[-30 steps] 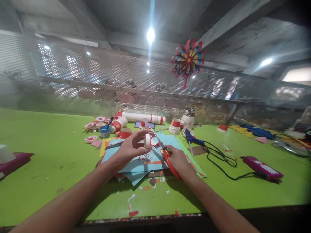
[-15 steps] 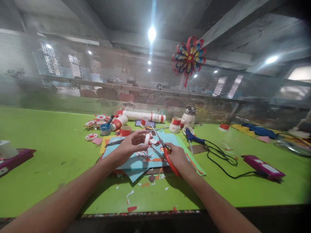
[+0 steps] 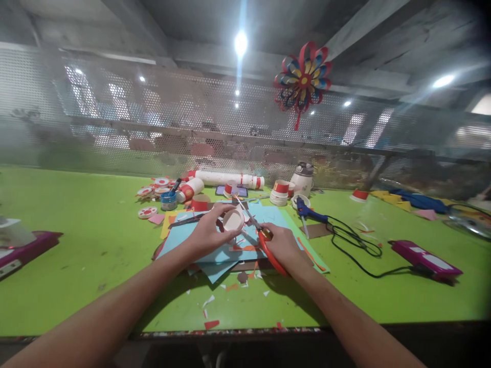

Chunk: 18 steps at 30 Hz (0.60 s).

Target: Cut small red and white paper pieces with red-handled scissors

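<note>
My left hand (image 3: pixel 210 228) grips a small white paper cup piece (image 3: pixel 232 221) by its sides, its round opening turned toward me. In my right hand (image 3: pixel 284 243) are scissors with orange-red handles (image 3: pixel 271 255). Their blades point up and left, apart from each other, close to the right side of the cup piece; whether they touch it I cannot tell. Beneath both hands lie light blue paper sheets (image 3: pixel 178 243) with cut scraps on top. A dark, long-bladed tool (image 3: pixel 186 220) rests on the paper, left of the cup piece.
A blue glue gun (image 3: pixel 307 209) with a black cable lies to the right, near a purple power strip (image 3: pixel 425 259). Stacked red-and-white cups (image 3: pixel 280 193), a pale bottle (image 3: pixel 302 180), a blue jar (image 3: pixel 168 201) and a white tube (image 3: pixel 222 179) stand or lie behind on the green table (image 3: pixel 95 286).
The cup piece has turned in my left hand from nearly edge-on to showing its round opening. My right hand still holds the scissors in about the same place. The view has shifted slightly.
</note>
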Tool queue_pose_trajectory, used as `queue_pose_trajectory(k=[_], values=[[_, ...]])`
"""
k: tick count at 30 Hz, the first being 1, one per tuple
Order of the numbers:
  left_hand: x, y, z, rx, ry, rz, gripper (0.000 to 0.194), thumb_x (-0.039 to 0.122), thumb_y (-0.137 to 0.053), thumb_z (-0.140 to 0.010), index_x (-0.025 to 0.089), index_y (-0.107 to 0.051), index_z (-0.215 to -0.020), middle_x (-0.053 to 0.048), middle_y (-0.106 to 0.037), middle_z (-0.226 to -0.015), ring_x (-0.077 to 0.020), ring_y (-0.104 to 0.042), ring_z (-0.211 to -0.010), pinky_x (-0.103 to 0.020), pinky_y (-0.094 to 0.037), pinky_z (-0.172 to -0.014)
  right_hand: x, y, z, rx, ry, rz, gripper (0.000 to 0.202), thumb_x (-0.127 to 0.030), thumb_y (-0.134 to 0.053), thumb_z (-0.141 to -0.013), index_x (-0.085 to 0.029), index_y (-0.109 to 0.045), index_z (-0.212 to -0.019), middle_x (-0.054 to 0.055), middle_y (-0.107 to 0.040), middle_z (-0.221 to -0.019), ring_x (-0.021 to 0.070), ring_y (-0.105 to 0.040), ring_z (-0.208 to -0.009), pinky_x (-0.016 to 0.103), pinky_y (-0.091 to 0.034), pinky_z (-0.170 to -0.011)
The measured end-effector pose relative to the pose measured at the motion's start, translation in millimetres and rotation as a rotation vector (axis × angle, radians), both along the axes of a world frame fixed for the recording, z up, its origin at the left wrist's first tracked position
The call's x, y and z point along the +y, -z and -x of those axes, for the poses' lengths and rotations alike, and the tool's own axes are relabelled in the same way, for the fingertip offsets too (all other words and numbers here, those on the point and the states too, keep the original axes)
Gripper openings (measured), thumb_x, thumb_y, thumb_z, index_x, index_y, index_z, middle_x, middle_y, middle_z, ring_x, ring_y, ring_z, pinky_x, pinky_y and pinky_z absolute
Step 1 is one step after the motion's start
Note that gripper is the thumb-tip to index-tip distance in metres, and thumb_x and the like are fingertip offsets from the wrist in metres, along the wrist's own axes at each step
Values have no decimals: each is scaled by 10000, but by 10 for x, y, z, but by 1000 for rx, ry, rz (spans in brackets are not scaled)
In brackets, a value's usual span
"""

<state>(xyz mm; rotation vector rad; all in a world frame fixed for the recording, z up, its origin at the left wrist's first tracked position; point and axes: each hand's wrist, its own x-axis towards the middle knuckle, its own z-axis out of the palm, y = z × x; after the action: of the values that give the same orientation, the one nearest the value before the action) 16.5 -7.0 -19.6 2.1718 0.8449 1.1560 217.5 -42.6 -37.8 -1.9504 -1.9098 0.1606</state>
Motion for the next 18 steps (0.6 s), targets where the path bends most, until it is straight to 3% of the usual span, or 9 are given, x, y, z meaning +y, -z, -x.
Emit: queue_pose_trajectory(k=[8,18], values=[[-14,-15,20,-38,37,79,349,363,-630,-736,192,-628,-1041,-109,-581,-1185,-251,-573,-971,-342,-486,-722,8,-13,1,7,13,7,245,-260,-544,-907,-181,-566,-1138,65,-608,-1139,199,-625,-931,392,-523,-783],[-21,-24,20,-34,22,78,386,389,-630,-737,198,-629,-1071,-107,-600,-1162,-250,-577,-960,-350,-484,-732,-15,-6,7,9,-7,-1,247,-259,-544,-906,-182,-565,-1140,65,-607,-1144,202,-623,-942,396,-521,-791]])
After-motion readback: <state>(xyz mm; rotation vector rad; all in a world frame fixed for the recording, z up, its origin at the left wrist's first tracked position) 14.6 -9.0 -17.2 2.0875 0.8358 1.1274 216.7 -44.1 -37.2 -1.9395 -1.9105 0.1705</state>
